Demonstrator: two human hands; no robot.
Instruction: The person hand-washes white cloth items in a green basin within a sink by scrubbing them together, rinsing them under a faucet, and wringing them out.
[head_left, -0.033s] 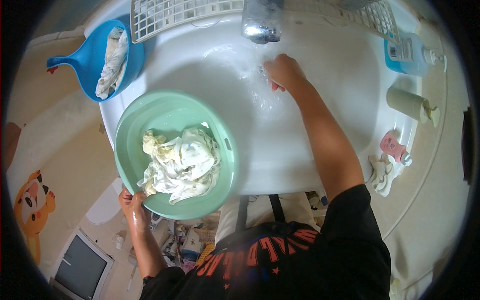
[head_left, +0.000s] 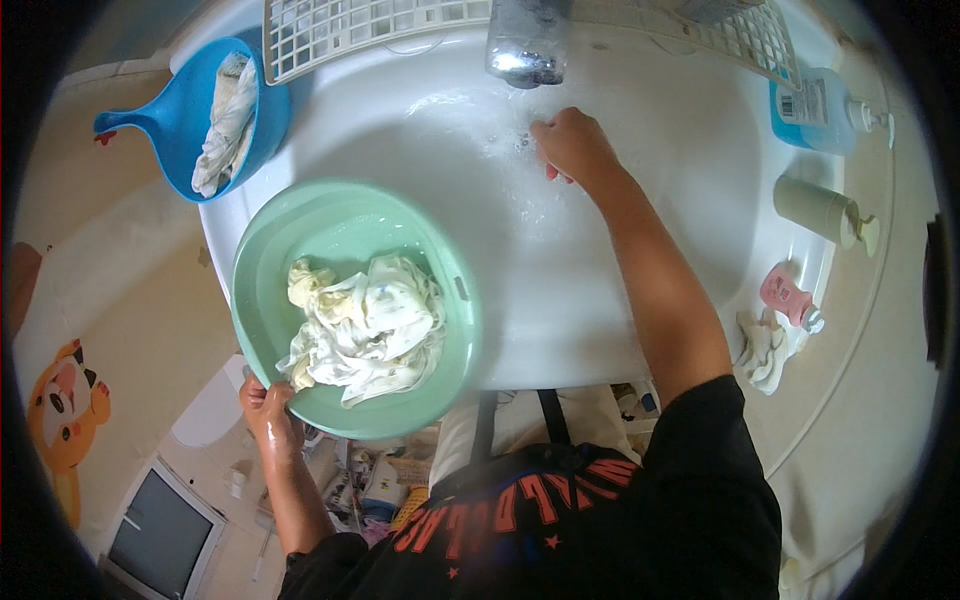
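My left hand (head_left: 270, 410) is closed on the near left rim of a round green basin (head_left: 455, 370). The basin overlaps the front left of a white sink (head_left: 560, 330), and a wet, crumpled white cloth (head_left: 370, 325) with yellowish parts lies in it. Over the sink, just below a shiny faucet (head_left: 525, 65), is my right hand (head_left: 580, 145). Its fingers are curled in, and anything inside them is hidden. Water splashes on the sink floor beside that hand.
A blue dipper (head_left: 165, 115) with a rolled white cloth (head_left: 225, 120) sits at the far left. White grid racks (head_left: 370, 30) run along the back. Down the right edge stand a blue pump bottle (head_left: 815, 110), a pale pump bottle (head_left: 815, 208), a pink bottle (head_left: 785, 292) and a white cloth (head_left: 765, 350).
The green basin has shifted very slightly to the right, with my left hand still on its rim. My right hand has stayed almost in place below the faucet.
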